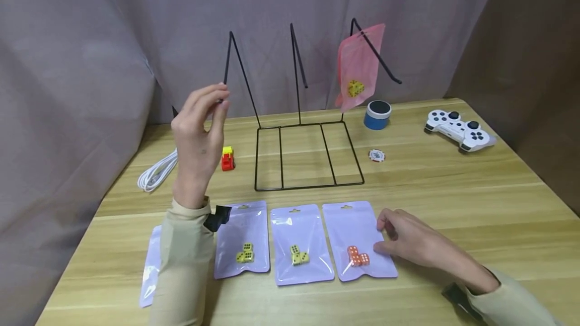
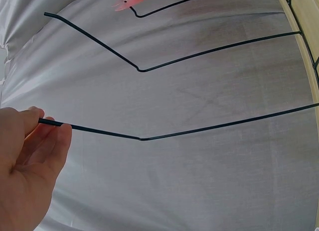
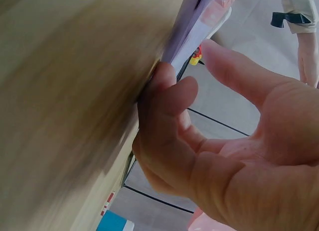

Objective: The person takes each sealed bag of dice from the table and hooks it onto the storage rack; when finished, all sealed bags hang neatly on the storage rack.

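My left hand [image 1: 199,130] pinches the tip of the left prong [image 2: 99,131] of a black wire display rack [image 1: 309,186] between thumb and fingers. On the rack's right prong hangs a pink zip bag [image 1: 360,59] with yellow dice inside. Low over the table, my right hand [image 1: 414,238] is at the right edge of a purple zip bag [image 1: 337,225] holding orange dice [image 1: 355,255]. Its fingertips [image 3: 164,74] meet the bag's edge, while the thumb stands apart from them. Left of that bag lie two purple bags [image 1: 296,225] [image 1: 242,225] with yellow dice.
Another purple bag [image 1: 149,270] is partly hidden by my left sleeve. Behind lie a coiled white cable [image 1: 156,175], a red and yellow toy car [image 1: 228,159], a blue-and-white cylinder [image 1: 377,115], a poker chip [image 1: 376,155] and a white game controller [image 1: 459,130]. A grey curtain backs the table.
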`<action>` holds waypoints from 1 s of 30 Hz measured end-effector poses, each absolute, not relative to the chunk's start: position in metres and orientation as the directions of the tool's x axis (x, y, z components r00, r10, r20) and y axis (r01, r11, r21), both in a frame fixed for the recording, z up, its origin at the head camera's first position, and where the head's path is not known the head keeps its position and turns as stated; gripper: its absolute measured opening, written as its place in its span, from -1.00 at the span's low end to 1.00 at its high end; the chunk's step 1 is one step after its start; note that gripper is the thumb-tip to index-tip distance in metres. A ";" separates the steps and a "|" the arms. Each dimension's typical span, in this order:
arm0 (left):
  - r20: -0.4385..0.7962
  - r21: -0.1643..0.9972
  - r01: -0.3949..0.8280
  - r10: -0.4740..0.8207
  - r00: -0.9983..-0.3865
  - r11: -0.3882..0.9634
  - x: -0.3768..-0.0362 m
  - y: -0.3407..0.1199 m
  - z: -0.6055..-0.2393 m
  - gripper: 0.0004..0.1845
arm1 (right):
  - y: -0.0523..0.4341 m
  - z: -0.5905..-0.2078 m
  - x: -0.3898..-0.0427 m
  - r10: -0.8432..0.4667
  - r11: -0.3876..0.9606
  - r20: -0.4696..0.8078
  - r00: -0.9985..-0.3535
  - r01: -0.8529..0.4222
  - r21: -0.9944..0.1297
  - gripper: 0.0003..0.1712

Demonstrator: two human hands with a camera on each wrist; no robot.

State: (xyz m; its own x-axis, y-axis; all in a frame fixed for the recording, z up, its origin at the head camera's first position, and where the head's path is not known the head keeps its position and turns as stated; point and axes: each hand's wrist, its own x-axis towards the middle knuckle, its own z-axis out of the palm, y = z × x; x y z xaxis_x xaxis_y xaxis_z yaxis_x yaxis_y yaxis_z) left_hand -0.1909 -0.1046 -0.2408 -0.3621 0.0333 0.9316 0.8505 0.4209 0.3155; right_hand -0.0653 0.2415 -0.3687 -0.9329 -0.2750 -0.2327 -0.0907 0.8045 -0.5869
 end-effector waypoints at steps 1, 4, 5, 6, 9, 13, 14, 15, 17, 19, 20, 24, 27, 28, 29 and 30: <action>0.930 0.319 0.850 0.031 -0.365 0.419 -0.191 -0.104 -0.241 -0.89 | 0.242 -0.368 -0.066 -0.273 0.801 -0.235 -0.933 -0.085 -0.593 -0.62; 0.929 0.322 0.848 0.033 -0.369 0.421 -0.191 -0.104 -0.241 -0.88 | 0.242 -0.368 -0.066 -0.269 0.791 -0.244 -0.932 -0.069 -0.608 -0.61; 0.929 0.322 0.847 0.031 -0.369 0.422 -0.191 -0.104 -0.242 -0.89 | 0.242 -0.368 -0.067 -0.271 0.788 -0.245 -0.931 -0.067 -0.612 -0.60; 0.929 0.322 0.847 0.031 -0.369 0.422 -0.191 -0.104 -0.242 -0.89 | 0.242 -0.368 -0.067 -0.272 0.787 -0.248 -0.930 -0.067 -0.613 -0.60; 0.930 0.322 0.849 0.028 -0.366 0.419 -0.191 -0.104 -0.241 -0.89 | 0.242 -0.367 -0.069 -0.276 0.779 -0.255 -0.927 -0.061 -0.624 -0.59; 0.930 0.324 0.848 0.025 -0.367 0.418 -0.191 -0.104 -0.241 -0.89 | 0.242 -0.366 -0.069 -0.288 0.748 -0.251 -0.924 -0.053 -0.662 -0.60; 0.930 0.324 0.849 0.026 -0.368 0.418 -0.191 -0.104 -0.241 -0.89 | 0.242 -0.366 -0.069 -0.293 0.736 -0.248 -0.923 -0.053 -0.674 -0.61; 0.930 0.322 0.850 0.026 -0.366 0.417 -0.191 -0.103 -0.241 -0.89 | 0.242 -0.366 -0.069 -0.300 0.724 -0.243 -0.923 -0.054 -0.687 -0.62; 0.931 0.322 0.851 0.025 -0.364 0.415 -0.190 -0.104 -0.240 -0.89 | 0.241 -0.365 -0.069 -0.324 0.701 -0.223 -0.920 -0.075 -0.709 -0.64; 0.932 0.317 0.851 0.027 -0.361 0.418 -0.190 -0.104 -0.240 -0.89 | 0.242 -0.365 -0.069 -0.349 0.682 -0.204 -0.915 -0.098 -0.725 -0.66; 0.932 0.317 0.851 0.028 -0.361 0.418 -0.190 -0.104 -0.240 -0.90 | 0.242 -0.365 -0.069 -0.357 0.677 -0.194 -0.914 -0.110 -0.728 -0.68; 0.929 0.324 0.848 0.030 -0.370 0.420 -0.190 -0.105 -0.241 -0.89 | 0.243 -0.365 -0.067 -0.378 0.670 -0.152 -0.913 -0.157 -0.725 -0.71; 0.927 0.329 0.848 0.031 -0.375 0.416 -0.191 -0.105 -0.241 -0.88 | 0.243 -0.365 -0.066 -0.369 0.672 -0.120 -0.922 -0.176 -0.719 -0.72; 0.927 0.327 0.847 0.033 -0.374 0.418 -0.191 -0.105 -0.241 -0.87 | 0.243 -0.364 -0.066 -0.361 0.674 -0.109 -0.926 -0.178 -0.717 -0.72; 0.926 0.328 0.847 0.034 -0.375 0.418 -0.191 -0.105 -0.241 -0.87 | 0.243 -0.364 -0.066 -0.350 0.675 -0.103 -0.931 -0.174 -0.717 -0.72; 0.926 0.329 0.847 0.033 -0.376 0.418 -0.191 -0.105 -0.241 -0.87 | 0.243 -0.363 -0.067 -0.335 0.676 -0.099 -0.937 -0.167 -0.717 -0.73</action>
State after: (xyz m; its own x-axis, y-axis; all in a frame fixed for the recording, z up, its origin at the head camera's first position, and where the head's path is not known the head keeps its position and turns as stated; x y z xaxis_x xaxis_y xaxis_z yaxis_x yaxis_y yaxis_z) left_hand -0.1906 -0.1048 -0.2411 -0.3762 0.0333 0.9260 0.8469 0.4177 0.3290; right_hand -0.0665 0.2432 -0.3632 -0.9369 -0.3354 -0.0987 -0.1666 0.6764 -0.7175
